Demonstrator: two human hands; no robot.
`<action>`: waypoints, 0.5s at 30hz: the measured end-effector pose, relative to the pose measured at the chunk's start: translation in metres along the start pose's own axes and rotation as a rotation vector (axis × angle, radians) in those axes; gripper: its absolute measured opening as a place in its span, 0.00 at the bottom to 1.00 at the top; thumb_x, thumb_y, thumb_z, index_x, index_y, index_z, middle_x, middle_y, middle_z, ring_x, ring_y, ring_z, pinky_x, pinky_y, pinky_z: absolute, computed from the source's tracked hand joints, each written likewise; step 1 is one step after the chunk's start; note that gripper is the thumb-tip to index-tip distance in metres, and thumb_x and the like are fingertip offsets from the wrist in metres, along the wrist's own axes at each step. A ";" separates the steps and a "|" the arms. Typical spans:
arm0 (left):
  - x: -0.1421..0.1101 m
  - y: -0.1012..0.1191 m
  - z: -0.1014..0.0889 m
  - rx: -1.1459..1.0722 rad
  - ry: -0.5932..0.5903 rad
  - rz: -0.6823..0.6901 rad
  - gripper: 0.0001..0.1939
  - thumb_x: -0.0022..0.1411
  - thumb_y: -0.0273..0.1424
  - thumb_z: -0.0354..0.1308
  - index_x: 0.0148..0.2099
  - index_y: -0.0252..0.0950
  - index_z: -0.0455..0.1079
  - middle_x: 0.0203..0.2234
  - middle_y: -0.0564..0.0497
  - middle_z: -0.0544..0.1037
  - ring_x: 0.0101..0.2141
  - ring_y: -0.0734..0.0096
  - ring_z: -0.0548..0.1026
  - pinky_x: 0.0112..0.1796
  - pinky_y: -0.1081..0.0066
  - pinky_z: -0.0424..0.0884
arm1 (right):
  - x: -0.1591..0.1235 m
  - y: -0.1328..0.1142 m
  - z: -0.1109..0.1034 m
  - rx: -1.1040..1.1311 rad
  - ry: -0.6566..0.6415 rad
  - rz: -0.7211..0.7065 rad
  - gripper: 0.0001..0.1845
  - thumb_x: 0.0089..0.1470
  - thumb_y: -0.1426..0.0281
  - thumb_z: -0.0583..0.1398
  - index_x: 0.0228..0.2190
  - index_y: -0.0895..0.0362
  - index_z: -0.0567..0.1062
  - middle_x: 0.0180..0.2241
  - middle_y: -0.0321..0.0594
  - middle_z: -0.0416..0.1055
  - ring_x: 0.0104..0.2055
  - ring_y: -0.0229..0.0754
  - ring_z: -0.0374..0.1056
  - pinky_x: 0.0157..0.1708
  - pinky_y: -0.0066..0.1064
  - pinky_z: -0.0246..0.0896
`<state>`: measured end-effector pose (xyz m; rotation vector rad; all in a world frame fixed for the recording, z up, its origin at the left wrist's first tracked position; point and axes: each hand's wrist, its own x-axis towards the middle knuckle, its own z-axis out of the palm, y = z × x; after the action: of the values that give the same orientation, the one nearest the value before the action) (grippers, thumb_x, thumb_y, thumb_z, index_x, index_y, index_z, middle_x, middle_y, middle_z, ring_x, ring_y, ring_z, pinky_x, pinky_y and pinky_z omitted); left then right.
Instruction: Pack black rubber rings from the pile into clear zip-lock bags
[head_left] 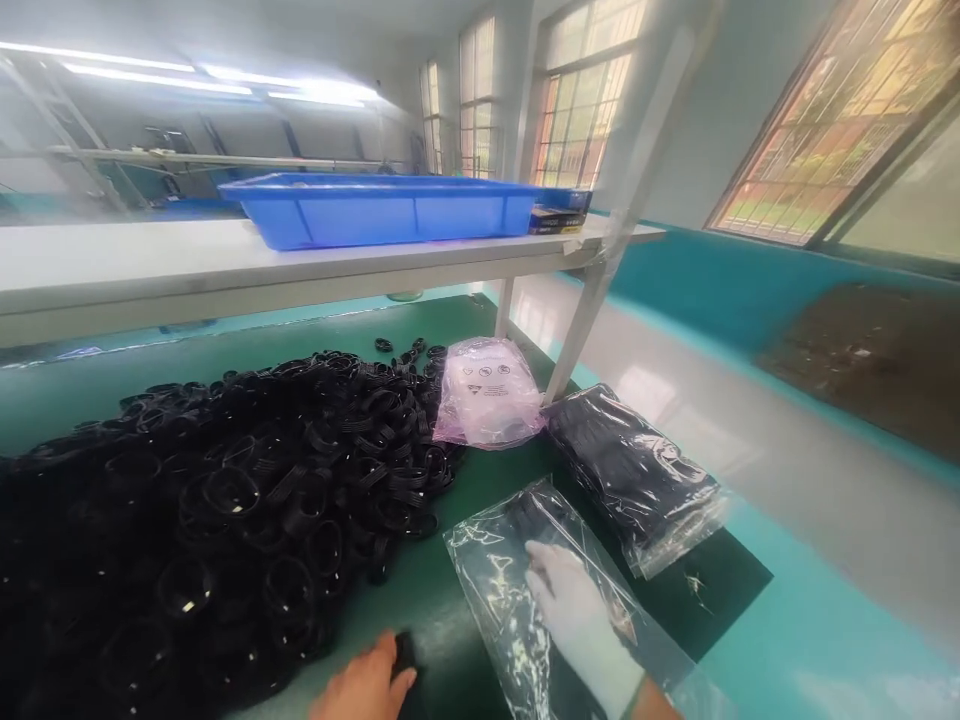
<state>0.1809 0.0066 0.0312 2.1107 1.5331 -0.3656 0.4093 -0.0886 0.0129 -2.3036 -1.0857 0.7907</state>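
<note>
My left hand [365,683] is bare and low in the view, closed on a small black cable coil [406,660] that shows between thumb and forefinger. On my right hand [574,610] is a white glove. Its fingers curl against a clear plastic bag [487,570] lying on the green table; I cannot tell whether the hand is inside the bag or on top. Dark coils show at the bag's far end. Left of my hands spreads a large heap of black cable coils [300,480].
A filled clear bag of black items [630,470] lies at the right table edge. Beyond it sits a pinkish printed plastic bag [491,395]. A white shelf [135,255] crosses above the table's back, carrying a blue bin [397,215] and a small box [556,220]. A post [581,325] supports it.
</note>
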 end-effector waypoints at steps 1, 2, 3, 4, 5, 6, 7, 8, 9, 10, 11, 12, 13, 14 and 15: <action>0.006 0.018 -0.005 0.025 0.037 0.024 0.08 0.56 0.36 0.45 0.34 0.40 0.63 0.30 0.51 0.73 0.29 0.65 0.71 0.31 0.68 0.61 | 0.008 0.010 -0.005 -0.069 0.024 -0.017 0.24 0.53 0.66 0.48 0.51 0.56 0.64 0.50 0.44 0.64 0.53 0.45 0.58 0.52 0.36 0.50; 0.015 0.038 -0.008 0.002 0.093 0.075 0.09 0.57 0.37 0.44 0.35 0.41 0.63 0.31 0.52 0.73 0.30 0.66 0.71 0.31 0.68 0.61 | 0.014 0.018 -0.007 -0.120 0.039 -0.036 0.24 0.53 0.66 0.47 0.52 0.55 0.62 0.49 0.44 0.64 0.52 0.45 0.58 0.51 0.35 0.51; 0.027 0.058 -0.009 -0.059 0.147 0.157 0.10 0.58 0.38 0.43 0.36 0.42 0.64 0.33 0.52 0.72 0.32 0.67 0.71 0.31 0.70 0.61 | 0.019 0.024 -0.007 -0.160 0.046 -0.052 0.24 0.54 0.67 0.46 0.53 0.55 0.61 0.49 0.44 0.64 0.51 0.45 0.59 0.50 0.34 0.52; 0.042 0.078 -0.009 -0.144 0.169 0.246 0.10 0.58 0.37 0.44 0.37 0.42 0.64 0.33 0.53 0.72 0.33 0.69 0.70 0.32 0.71 0.62 | 0.023 0.027 -0.006 -0.195 0.049 -0.062 0.25 0.54 0.68 0.46 0.54 0.54 0.59 0.47 0.44 0.65 0.49 0.44 0.60 0.48 0.34 0.54; 0.059 0.097 -0.007 -0.241 0.168 0.318 0.10 0.57 0.36 0.45 0.38 0.42 0.65 0.34 0.53 0.71 0.34 0.71 0.70 0.34 0.72 0.62 | 0.026 0.029 -0.003 -0.233 0.049 -0.071 0.25 0.55 0.69 0.45 0.55 0.53 0.58 0.45 0.43 0.66 0.47 0.44 0.62 0.45 0.33 0.55; 0.077 0.114 -0.003 -0.329 0.164 0.360 0.11 0.57 0.35 0.46 0.39 0.40 0.66 0.35 0.52 0.71 0.34 0.72 0.70 0.35 0.72 0.63 | 0.028 0.029 0.000 -0.275 0.047 -0.080 0.26 0.54 0.70 0.46 0.55 0.52 0.57 0.43 0.43 0.67 0.44 0.44 0.63 0.43 0.33 0.56; 0.095 0.129 0.003 -0.396 0.148 0.359 0.12 0.56 0.33 0.47 0.40 0.39 0.66 0.35 0.51 0.71 0.34 0.73 0.70 0.37 0.72 0.63 | 0.031 0.029 0.003 -0.318 0.043 -0.085 0.27 0.54 0.71 0.46 0.56 0.50 0.55 0.40 0.42 0.67 0.41 0.43 0.64 0.40 0.33 0.57; 0.111 0.141 0.009 -0.449 0.117 0.344 0.13 0.56 0.32 0.47 0.42 0.37 0.67 0.36 0.50 0.71 0.34 0.72 0.70 0.38 0.71 0.63 | 0.033 0.029 0.006 -0.358 0.033 -0.088 0.28 0.53 0.72 0.47 0.56 0.49 0.53 0.38 0.41 0.67 0.39 0.43 0.64 0.38 0.32 0.57; 0.126 0.151 0.015 -0.479 0.090 0.330 0.13 0.55 0.32 0.48 0.42 0.36 0.67 0.37 0.49 0.71 0.35 0.72 0.70 0.39 0.71 0.63 | 0.035 0.029 0.009 -0.394 0.023 -0.088 0.30 0.52 0.72 0.48 0.57 0.48 0.51 0.37 0.41 0.67 0.37 0.43 0.64 0.36 0.32 0.57; 0.137 0.157 0.021 -0.494 0.063 0.314 0.14 0.54 0.32 0.49 0.43 0.36 0.68 0.37 0.48 0.71 0.36 0.71 0.70 0.40 0.70 0.63 | 0.036 0.029 0.012 -0.423 0.015 -0.089 0.32 0.52 0.73 0.49 0.57 0.48 0.50 0.36 0.41 0.66 0.36 0.43 0.64 0.34 0.32 0.57; 0.146 0.161 0.027 -0.498 0.040 0.305 0.14 0.53 0.32 0.50 0.43 0.36 0.68 0.38 0.48 0.71 0.37 0.70 0.70 0.40 0.70 0.63 | 0.038 0.030 0.013 -0.444 0.012 -0.092 0.33 0.51 0.73 0.50 0.58 0.47 0.48 0.36 0.41 0.66 0.35 0.43 0.63 0.33 0.32 0.57; 0.152 0.163 0.031 -0.497 0.022 0.303 0.14 0.52 0.32 0.51 0.42 0.36 0.69 0.38 0.48 0.71 0.37 0.69 0.70 0.40 0.70 0.63 | 0.039 0.030 0.015 -0.461 0.007 -0.096 0.34 0.51 0.73 0.51 0.58 0.47 0.47 0.35 0.41 0.66 0.35 0.44 0.63 0.33 0.32 0.56; 0.156 0.164 0.035 -0.495 0.006 0.302 0.15 0.51 0.31 0.52 0.42 0.37 0.69 0.38 0.48 0.71 0.38 0.69 0.70 0.40 0.70 0.63 | 0.040 0.031 0.015 -0.476 0.003 -0.098 0.35 0.50 0.73 0.51 0.58 0.46 0.46 0.35 0.41 0.65 0.36 0.44 0.63 0.33 0.33 0.56; 0.158 0.164 0.037 -0.497 -0.011 0.302 0.15 0.50 0.30 0.52 0.42 0.36 0.69 0.38 0.48 0.72 0.38 0.69 0.70 0.40 0.70 0.63 | 0.041 0.031 0.015 -0.485 -0.003 -0.098 0.36 0.50 0.74 0.52 0.58 0.46 0.45 0.35 0.42 0.65 0.36 0.44 0.63 0.33 0.33 0.56; 0.159 0.163 0.038 -0.502 -0.028 0.303 0.16 0.49 0.29 0.53 0.42 0.36 0.69 0.38 0.48 0.72 0.38 0.69 0.70 0.41 0.70 0.63 | 0.042 0.030 0.014 -0.490 -0.011 -0.097 0.37 0.50 0.74 0.52 0.58 0.46 0.45 0.36 0.42 0.65 0.36 0.45 0.63 0.33 0.34 0.56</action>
<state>0.3893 0.0751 -0.0397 1.8777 1.1155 0.0924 0.4376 -0.0699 -0.0290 -2.6109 -1.5194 0.5427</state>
